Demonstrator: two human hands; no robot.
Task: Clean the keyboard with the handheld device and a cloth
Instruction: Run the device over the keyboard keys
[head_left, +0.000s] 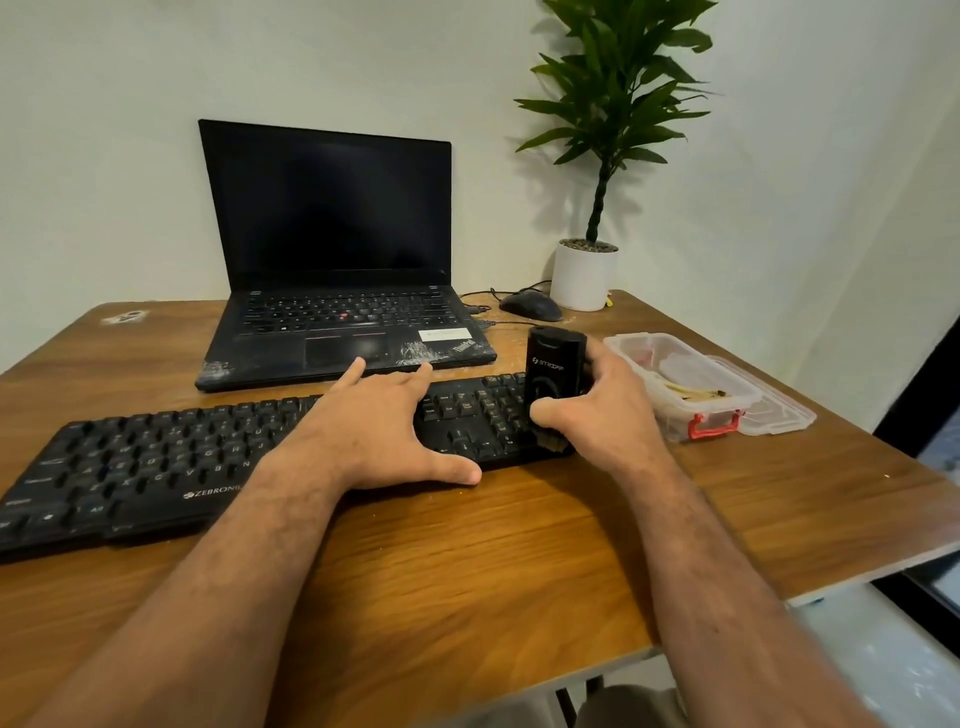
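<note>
right hand (608, 410): grips handheld device (555, 370) upright on keyboard (156, 467); left hand (379, 431): fingers spread, pressing keyboard

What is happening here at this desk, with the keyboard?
A person is cleaning the black keyboard. The right hand grips a black handheld device, standing upright with its brush end on the keys at the keyboard's right end. The left hand rests spread on the keyboard, steadying it. No cloth is visible.
</note>
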